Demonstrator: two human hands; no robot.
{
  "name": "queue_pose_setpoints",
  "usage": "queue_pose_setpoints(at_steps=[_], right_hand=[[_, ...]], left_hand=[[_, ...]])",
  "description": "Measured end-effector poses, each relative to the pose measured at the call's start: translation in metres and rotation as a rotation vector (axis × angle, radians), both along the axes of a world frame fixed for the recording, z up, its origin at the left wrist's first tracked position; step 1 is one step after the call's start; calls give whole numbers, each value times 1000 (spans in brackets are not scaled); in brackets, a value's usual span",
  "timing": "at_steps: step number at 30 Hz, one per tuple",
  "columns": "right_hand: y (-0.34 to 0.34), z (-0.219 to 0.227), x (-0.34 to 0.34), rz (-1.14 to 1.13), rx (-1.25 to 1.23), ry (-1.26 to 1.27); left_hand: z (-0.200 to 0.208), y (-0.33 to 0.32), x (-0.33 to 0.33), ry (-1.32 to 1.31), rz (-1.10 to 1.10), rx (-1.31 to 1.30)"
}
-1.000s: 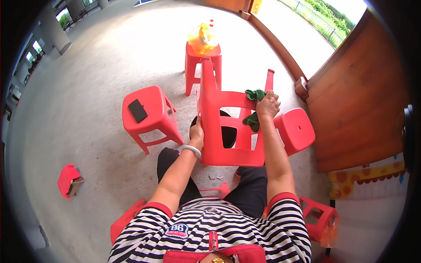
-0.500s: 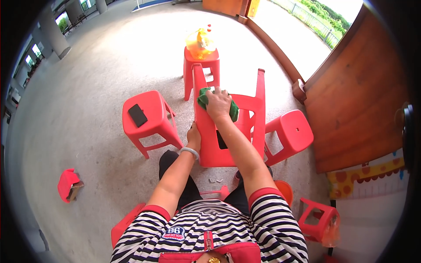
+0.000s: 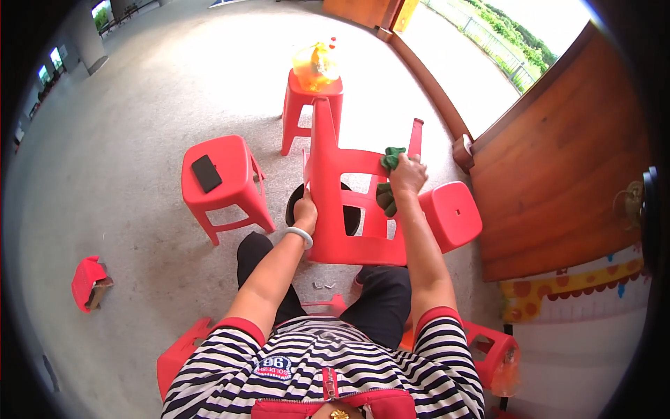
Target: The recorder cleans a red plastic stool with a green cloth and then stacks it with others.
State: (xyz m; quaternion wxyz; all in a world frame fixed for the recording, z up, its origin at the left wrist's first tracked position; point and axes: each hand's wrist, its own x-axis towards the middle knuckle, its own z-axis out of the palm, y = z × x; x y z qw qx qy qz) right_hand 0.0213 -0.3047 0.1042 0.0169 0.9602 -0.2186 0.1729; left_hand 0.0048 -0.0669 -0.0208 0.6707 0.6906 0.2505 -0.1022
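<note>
A red plastic stool (image 3: 352, 209) lies tipped on its side across my lap, its legs pointing away from me. My left hand (image 3: 305, 209) grips its left edge; a white bracelet circles that wrist. My right hand (image 3: 407, 174) presses a crumpled green cloth (image 3: 388, 178) against the right side of the stool, near one leg. Part of the cloth hangs below my fingers.
To the left a red stool (image 3: 220, 178) carries a black phone (image 3: 206, 172). A far red stool (image 3: 312, 98) holds an orange-yellow bag (image 3: 315, 64). Another red stool (image 3: 450, 213) stands at right beside a wooden door (image 3: 558, 160). On the floor at left lies a small red object (image 3: 87, 281).
My right hand with the green cloth has swept from the stool's upper left back to its right side. The stool has shifted slightly in my left hand.
</note>
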Motion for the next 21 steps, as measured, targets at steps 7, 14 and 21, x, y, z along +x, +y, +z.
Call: queue_pose_setpoints(at_steps=[7, 14, 21], right_hand=[[115, 3, 18, 398, 28, -96], [116, -18, -63, 687, 134, 14], [102, -9, -163, 978, 121, 135]], left_hand=[[-36, 5, 17, -73, 25, 24], [-71, -22, 13, -131, 26, -388], [-107, 8, 47, 20, -52, 45]])
